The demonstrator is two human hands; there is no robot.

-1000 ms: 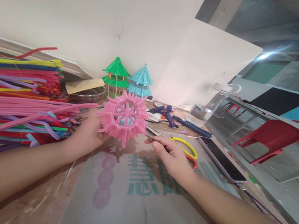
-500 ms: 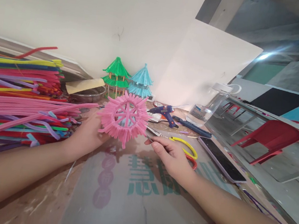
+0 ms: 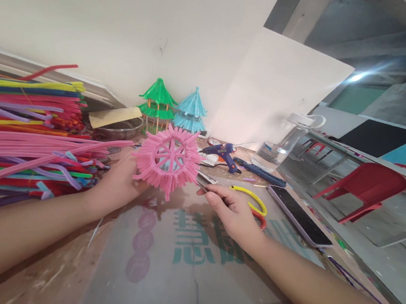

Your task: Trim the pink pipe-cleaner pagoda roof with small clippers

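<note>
Head camera looks down on a cluttered craft table, and the work in hand is a round pink roof made of fuzzy craft stems, its fringe sticking out all round like spokes. The left hand is closed on its near-left edge and holds it up off the table, tilted so the underside faces the person. The right hand is curled around the handles of a small pair of scissors; the blades point at the lower right rim of the fringe, just beside it, and I cannot tell whether they touch.

To my eye this is a trimming step: the roof looks built and the loose ends of the fringe are being evened. The next cut would call for the left hand to hold the piece steady, or turn it a little, while the blades close on one stem end at a time, keeping clear of the frame inside.

To the left lies a big heap of stems in many colours, just beside the left wrist. Behind the roof stand two finished little pavilions, one green and one blue. A glue gun, yellow-handled pliers, a phone and a clear water bottle lie to the right, apart from both hands.
</note>
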